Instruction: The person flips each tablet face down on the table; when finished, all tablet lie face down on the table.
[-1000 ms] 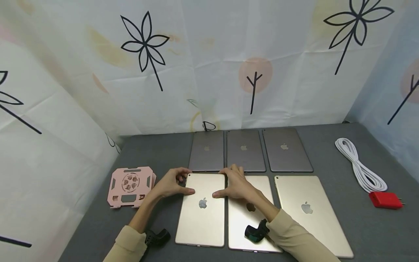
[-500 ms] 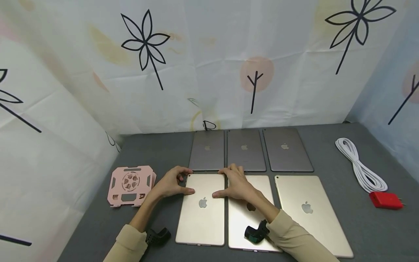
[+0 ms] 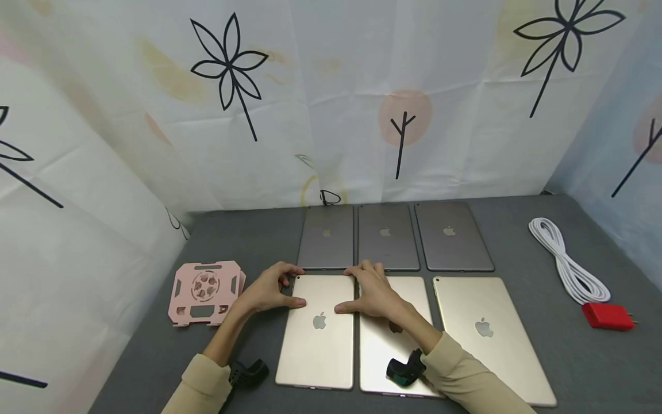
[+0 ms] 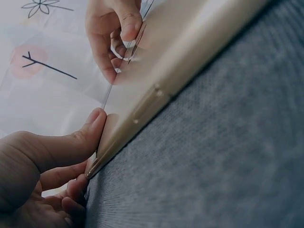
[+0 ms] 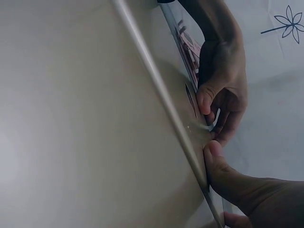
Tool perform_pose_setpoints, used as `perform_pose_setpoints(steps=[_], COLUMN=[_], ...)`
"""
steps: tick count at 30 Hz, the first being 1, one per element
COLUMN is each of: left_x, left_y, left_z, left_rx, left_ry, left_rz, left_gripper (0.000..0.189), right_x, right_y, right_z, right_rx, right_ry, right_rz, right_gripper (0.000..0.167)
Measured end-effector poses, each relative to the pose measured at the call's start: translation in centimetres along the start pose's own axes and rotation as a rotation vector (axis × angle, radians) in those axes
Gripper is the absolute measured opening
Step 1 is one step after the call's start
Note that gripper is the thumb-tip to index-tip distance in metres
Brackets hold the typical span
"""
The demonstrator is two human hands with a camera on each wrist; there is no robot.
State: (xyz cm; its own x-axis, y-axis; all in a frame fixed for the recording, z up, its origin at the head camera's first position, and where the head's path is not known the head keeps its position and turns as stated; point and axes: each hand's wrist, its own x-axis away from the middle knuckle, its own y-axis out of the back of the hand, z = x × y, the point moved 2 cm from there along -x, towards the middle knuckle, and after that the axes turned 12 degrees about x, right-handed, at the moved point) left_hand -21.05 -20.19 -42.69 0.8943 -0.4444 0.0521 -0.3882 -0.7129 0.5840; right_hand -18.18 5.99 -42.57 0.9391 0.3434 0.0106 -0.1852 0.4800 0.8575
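Observation:
A gold tablet lies back side up at the front left of the dark grey table, its apple logo showing. My left hand grips its far left corner, thumb on the back and fingers at the edge. At the far right corner, my right hand holds the same tablet, with the thumb laid on its back. The right forearm passes over a second gold tablet. Up close in the left wrist view, the left thumb and fingers pinch the gold tablet's corner.
A third gold tablet lies to the right. Behind stand in a row three dark grey tablets, left, middle and right, lying flat. A pink slotted stand is at left; a coiled white cable and red plug at right.

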Motion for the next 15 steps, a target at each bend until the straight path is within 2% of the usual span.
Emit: perform_pose_setpoints(steps=[8,12,15], left_x=[-0.4,-0.5,-0.4], left_y=[0.0,0.0,0.1], left_z=[-0.1,-0.2,-0.5], left_rx=[0.009,-0.001,-0.055], left_ry=[0.005,-0.012,-0.033], left_rz=[0.006,0.021,0.009], left_gripper=[0.066,0.065,0.062], right_x=[0.0,0.5,1.6], right_y=[0.4,0.9,2.0], right_z=[0.0,-0.3,-0.8], right_rx=[0.019,0.08,0.155], right_ry=[0.021,0.059,0.104], right_rz=[-0.001,0.003,-0.017], right_gripper=[0.076,0.068,0.06])
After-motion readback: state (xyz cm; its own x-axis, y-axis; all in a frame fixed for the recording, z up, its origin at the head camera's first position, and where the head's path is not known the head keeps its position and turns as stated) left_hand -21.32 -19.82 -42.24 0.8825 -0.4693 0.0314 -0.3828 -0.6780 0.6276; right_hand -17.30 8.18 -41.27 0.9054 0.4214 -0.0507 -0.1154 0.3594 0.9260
